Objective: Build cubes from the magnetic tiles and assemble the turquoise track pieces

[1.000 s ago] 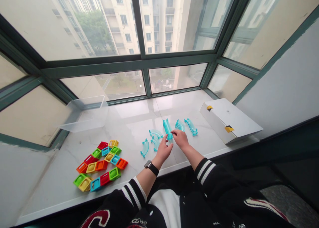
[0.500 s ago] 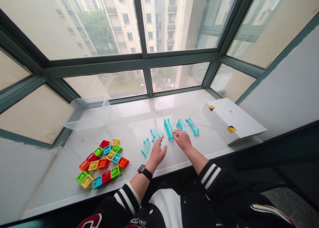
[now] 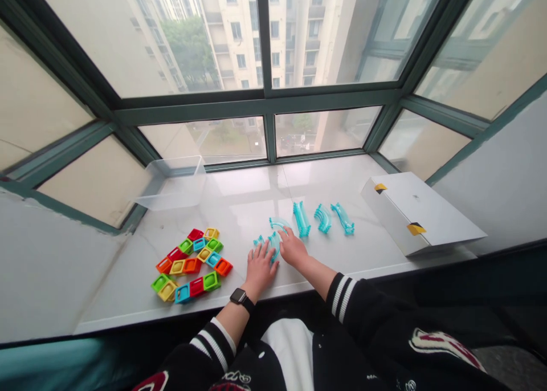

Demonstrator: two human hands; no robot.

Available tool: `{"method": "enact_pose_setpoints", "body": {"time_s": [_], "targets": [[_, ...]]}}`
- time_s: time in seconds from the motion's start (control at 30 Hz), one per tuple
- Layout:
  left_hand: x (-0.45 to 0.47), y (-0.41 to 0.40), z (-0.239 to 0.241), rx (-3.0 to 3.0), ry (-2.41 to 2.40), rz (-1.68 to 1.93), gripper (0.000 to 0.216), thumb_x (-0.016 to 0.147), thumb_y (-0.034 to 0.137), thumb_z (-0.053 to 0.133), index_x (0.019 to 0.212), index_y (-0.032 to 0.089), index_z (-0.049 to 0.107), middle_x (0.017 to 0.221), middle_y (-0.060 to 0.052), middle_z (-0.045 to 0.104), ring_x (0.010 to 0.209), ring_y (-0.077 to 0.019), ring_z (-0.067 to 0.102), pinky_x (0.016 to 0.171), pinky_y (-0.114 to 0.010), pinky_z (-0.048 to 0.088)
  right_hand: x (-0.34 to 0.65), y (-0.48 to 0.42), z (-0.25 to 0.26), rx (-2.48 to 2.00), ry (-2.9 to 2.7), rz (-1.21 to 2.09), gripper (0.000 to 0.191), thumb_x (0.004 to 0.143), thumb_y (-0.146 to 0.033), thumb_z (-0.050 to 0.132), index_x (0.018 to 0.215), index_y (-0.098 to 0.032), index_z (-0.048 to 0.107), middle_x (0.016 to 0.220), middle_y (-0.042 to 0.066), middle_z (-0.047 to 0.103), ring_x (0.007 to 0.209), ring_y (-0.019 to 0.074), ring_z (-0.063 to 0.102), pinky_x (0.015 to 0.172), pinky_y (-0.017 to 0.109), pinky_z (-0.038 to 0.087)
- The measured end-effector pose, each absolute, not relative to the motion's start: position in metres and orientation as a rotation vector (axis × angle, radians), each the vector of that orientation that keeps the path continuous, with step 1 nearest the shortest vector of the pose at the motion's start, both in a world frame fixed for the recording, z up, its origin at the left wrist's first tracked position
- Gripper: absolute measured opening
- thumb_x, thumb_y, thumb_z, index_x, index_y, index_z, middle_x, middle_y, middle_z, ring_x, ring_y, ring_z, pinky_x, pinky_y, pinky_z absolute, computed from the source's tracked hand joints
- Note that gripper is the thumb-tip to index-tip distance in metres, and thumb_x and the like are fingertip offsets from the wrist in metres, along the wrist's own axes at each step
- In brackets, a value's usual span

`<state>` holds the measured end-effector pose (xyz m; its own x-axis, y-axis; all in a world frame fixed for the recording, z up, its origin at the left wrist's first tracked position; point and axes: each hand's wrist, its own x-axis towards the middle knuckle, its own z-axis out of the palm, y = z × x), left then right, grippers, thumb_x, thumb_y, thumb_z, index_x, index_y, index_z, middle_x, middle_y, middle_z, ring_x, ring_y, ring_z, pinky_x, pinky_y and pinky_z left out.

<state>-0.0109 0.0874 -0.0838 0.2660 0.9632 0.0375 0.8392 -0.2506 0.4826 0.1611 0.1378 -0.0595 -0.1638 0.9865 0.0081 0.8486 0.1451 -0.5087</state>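
Several clear turquoise track pieces lie on the white marble windowsill (image 3: 239, 203). My left hand (image 3: 260, 267) rests flat with fingers spread, its fingertips on a small curved track piece (image 3: 258, 243). Just right of it, my right hand (image 3: 293, 248) has its fingers pinched on another curved track piece (image 3: 274, 241). A further curved piece (image 3: 278, 223) lies directly behind the two hands. To the right lie a ribbed straight piece (image 3: 301, 219), a short curved piece (image 3: 322, 218) and a longer piece (image 3: 343, 219), all untouched.
A cluster of coloured square blocks (image 3: 192, 264) lies left of my hands. A clear plastic bin (image 3: 173, 184) stands at the back left by the window. A flat white box (image 3: 421, 211) sits at the right end of the sill.
Both hands moved left, away from the ribbed straight piece, and came down on the small curved pieces. The view also swung left.
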Motion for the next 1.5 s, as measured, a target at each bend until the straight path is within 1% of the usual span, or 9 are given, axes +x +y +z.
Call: {"method": "enact_pose_setpoints", "body": {"time_s": [0.2,0.37,0.5,0.6,0.73,0.9,1.03,1.23,1.5], "targets": [[-0.034,0.054,-0.096,2.327,1.714,0.496,0.048,0.101,0.034,0.051,0.148,0.027,0.058,0.166,-0.010,0.046,0.151,-0.0335,0.044,0.123,-0.052,0.029,0.151,0.158,-0.068,-1.963,-2.188,0.598,0.052,0.098,-0.012,0.048,0.149,-0.018,0.054,0.153,0.019,0.052,0.117,0.0266,0.069,0.098,0.034,0.051],[-0.035,0.042,-0.103,2.463,1.811,0.466,0.051,0.104,0.033,0.046,0.153,0.024,0.054,0.166,-0.011,0.045,0.148,-0.0328,0.046,0.121,-0.051,0.029,0.162,0.140,-0.067,-1.910,-2.235,0.693,0.044,0.102,-0.019,0.049,0.146,-0.017,0.057,0.144,0.017,0.057,0.115,0.0232,0.067,0.097,0.030,0.047],[-0.031,0.043,-0.102,2.458,1.813,0.482,0.051,0.103,0.031,0.046,0.153,0.023,0.055,0.165,-0.011,0.047,0.148,-0.0340,0.046,0.120,-0.052,0.028,0.176,0.124,-0.063,-1.851,-2.283,0.744,0.049,0.101,-0.019,0.052,0.149,-0.022,0.056,0.133,0.012,0.063,0.113,0.0221,0.065,0.097,0.029,0.046],[-0.030,0.044,-0.101,2.444,1.802,0.505,0.052,0.101,0.029,0.048,0.152,0.023,0.056,0.164,-0.012,0.048,0.147,-0.0356,0.046,0.120,-0.053,0.027,0.178,0.121,-0.055,-1.838,-2.302,0.679,0.044,0.101,-0.019,0.053,0.143,-0.025,0.062,0.129,0.011,0.062,0.109,0.0221,0.065,0.094,0.030,0.047],[-0.030,0.043,-0.101,2.432,1.789,0.512,0.052,0.101,0.029,0.049,0.151,0.023,0.057,0.162,-0.012,0.051,0.146,-0.0367,0.047,0.120,-0.054,0.027,0.168,0.124,-0.048,-1.880,-2.301,0.524,0.045,0.100,-0.020,0.055,0.143,-0.030,0.063,0.142,0.013,0.054,0.119,0.0266,0.061,0.097,0.033,0.047],[-0.033,0.040,-0.101,2.446,1.768,0.504,0.048,0.100,0.030,0.050,0.146,0.024,0.061,0.162,-0.011,0.051,0.148,-0.0356,0.046,0.120,-0.053,0.029,0.162,0.122,-0.054,-1.957,-2.348,0.601,0.052,0.096,-0.026,0.066,0.147,-0.032,0.062,0.161,0.015,0.038,0.129,0.0315,0.056,0.103,0.038,0.046],[-0.034,0.036,-0.101,2.445,1.783,0.511,0.046,0.101,0.031,0.050,0.144,0.024,0.063,0.164,-0.011,0.049,0.148,-0.0352,0.046,0.120,-0.053,0.029,0.174,0.112,-0.059,-1.912,-2.272,0.711,0.041,0.098,-0.026,0.064,0.138,-0.029,0.070,0.149,0.016,0.046,0.117,0.0259,0.062,0.102,0.035,0.045],[-0.034,0.034,-0.101,2.467,1.808,0.523,0.044,0.101,0.032,0.048,0.141,0.022,0.065,0.169,-0.011,0.040,0.148,-0.0347,0.047,0.120,-0.053,0.029,0.203,0.075,-0.067,-1.845,-2.201,0.941,0.041,0.096,-0.022,0.067,0.135,-0.033,0.071,0.117,0.007,0.052,0.086,0.0153,0.061,0.093,0.031,0.047],[-0.028,0.042,-0.102,2.428,1.835,0.484,0.052,0.097,0.029,0.051,0.148,0.020,0.059,0.166,-0.014,0.045,0.148,-0.0363,0.045,0.121,-0.055,0.029,0.240,0.032,-0.072,-1.630,-1.957,1.169,0.051,0.089,-0.009,0.064,0.133,-0.034,0.069,0.112,0.001,0.049,0.080,0.0104,0.061,0.093,0.030,0.052]]}}
